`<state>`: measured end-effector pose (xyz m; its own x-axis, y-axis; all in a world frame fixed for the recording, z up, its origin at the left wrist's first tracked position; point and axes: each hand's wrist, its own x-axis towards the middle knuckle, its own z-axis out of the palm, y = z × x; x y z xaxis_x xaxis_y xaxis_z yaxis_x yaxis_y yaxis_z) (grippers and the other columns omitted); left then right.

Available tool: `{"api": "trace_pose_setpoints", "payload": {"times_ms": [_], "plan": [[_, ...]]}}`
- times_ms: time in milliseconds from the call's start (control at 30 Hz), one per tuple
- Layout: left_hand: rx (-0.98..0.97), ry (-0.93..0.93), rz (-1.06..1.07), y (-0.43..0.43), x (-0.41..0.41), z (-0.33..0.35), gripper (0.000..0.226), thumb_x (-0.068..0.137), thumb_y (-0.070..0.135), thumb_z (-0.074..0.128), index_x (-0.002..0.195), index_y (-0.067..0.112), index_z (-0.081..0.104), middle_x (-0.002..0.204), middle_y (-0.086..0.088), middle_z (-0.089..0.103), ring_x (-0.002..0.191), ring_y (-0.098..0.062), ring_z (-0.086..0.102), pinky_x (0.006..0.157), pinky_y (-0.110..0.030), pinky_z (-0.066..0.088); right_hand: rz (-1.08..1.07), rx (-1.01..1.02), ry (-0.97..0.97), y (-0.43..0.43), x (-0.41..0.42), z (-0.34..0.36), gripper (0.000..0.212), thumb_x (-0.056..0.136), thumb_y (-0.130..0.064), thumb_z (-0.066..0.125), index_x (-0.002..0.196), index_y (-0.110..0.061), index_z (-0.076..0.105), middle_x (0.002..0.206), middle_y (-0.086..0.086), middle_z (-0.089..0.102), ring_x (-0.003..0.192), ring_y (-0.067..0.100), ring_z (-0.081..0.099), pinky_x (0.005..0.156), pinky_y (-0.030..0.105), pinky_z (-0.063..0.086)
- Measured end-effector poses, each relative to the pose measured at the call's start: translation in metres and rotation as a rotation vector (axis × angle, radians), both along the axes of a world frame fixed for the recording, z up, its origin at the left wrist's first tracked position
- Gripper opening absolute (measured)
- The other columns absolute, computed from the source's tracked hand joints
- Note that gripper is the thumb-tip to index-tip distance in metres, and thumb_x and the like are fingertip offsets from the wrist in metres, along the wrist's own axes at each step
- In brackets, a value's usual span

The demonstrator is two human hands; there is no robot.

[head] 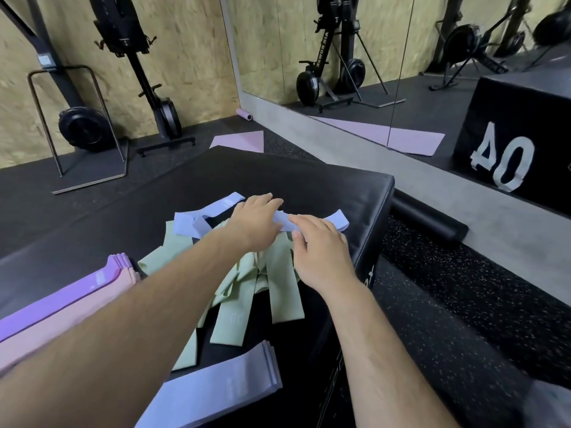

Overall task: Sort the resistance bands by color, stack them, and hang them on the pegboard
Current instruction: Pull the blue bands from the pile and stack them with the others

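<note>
Reaching across the black box [309, 177], I have both hands on one loose blue band [338, 220] at the far side. My right hand [321, 251] lies fairly flat on it, with the fingers nearly straight. My left hand [256, 220] lies over it too, but I cannot tell if my thumb is pinching it from below.

This band sits close to the right edge of the box. If I pull too fast, its end could slip off and drop to the floor [463, 304].

More blue bands [191, 223] lie twisted just beside my left hand. They could get dragged along and tangle.

The green bands [278, 285] are in a messy heap under my wrists, touching the blue ones. My arms could push them around. One could also cling to the blue band and land in the wrong pile.

The neat blue stack [216, 384] lies near me. A sloppy drop could knock it crooked.

The purple stack [61, 298] and pink stack [61, 329] sit beside my left arm, which could bump them.
</note>
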<state>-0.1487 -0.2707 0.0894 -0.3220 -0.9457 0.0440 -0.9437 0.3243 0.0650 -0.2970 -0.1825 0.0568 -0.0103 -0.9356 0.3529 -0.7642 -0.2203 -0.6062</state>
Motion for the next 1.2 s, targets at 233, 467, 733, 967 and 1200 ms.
{"api": "trace_pose_setpoints", "payload": {"times_ms": [233, 467, 733, 967, 1200], "plan": [[0.055, -0.127, 0.010, -0.018, -0.005, 0.008, 0.026, 0.099, 0.023, 0.051, 0.122, 0.015, 0.059, 0.122, -0.003, 0.058, 0.108, -0.028, 0.058, 0.083, -0.032, 0.038, 0.008, 0.028, 0.033, -0.009, 0.005, -0.001, 0.042, 0.105, -0.024, 0.043, 0.146, -0.026, 0.047, 0.149, -0.013, 0.048, 0.139, 0.014, 0.036, 0.108, 0.035, 0.028], [-0.042, 0.077, -0.149, 0.032, 0.007, 0.061, 0.011, 0.097, 0.011, 0.051, 0.104, 0.014, 0.060, 0.107, -0.001, 0.054, 0.093, -0.025, 0.055, 0.082, -0.033, 0.039, 0.016, -0.104, 0.001, -0.002, 0.004, 0.010, 0.052, 0.104, -0.024, 0.049, 0.154, -0.029, 0.037, 0.158, -0.013, 0.036, 0.145, 0.012, 0.028, 0.112, 0.034, 0.027], [0.007, 0.239, -0.203, 0.123, 0.053, 0.108, 0.010, 0.100, 0.012, 0.051, 0.099, 0.022, 0.052, 0.101, 0.007, 0.049, 0.096, -0.016, 0.052, 0.082, -0.030, 0.044, 0.266, -0.163, -0.084, 0.031, 0.028, 0.034, 0.051, 0.091, -0.024, 0.069, 0.139, -0.025, 0.051, 0.126, -0.016, 0.056, 0.124, 0.005, 0.042, 0.105, 0.022, 0.022], [-0.002, 0.176, -0.066, 0.201, 0.121, 0.112, 0.039, 0.089, 0.042, 0.071, 0.116, 0.029, 0.045, 0.116, 0.011, 0.048, 0.081, -0.016, 0.062, 0.079, -0.038, 0.051, 0.360, -0.143, -0.138, 0.077, 0.047, 0.036, 0.050, 0.081, 0.000, 0.055, 0.124, -0.026, 0.060, 0.103, -0.010, 0.058, 0.097, 0.011, 0.055, 0.084, 0.033, 0.049], [-0.087, 0.249, 0.026, 0.266, 0.188, 0.077, 0.040, 0.080, 0.014, 0.060, 0.108, 0.031, 0.038, 0.109, 0.004, 0.046, 0.091, -0.025, 0.054, 0.078, -0.043, 0.047, 0.338, -0.215, -0.075, 0.116, 0.045, 0.043, 0.031, 0.081, 0.001, 0.057, 0.099, -0.023, 0.064, 0.093, -0.009, 0.067, 0.086, 0.018, 0.061, 0.075, 0.043, 0.053]]}}
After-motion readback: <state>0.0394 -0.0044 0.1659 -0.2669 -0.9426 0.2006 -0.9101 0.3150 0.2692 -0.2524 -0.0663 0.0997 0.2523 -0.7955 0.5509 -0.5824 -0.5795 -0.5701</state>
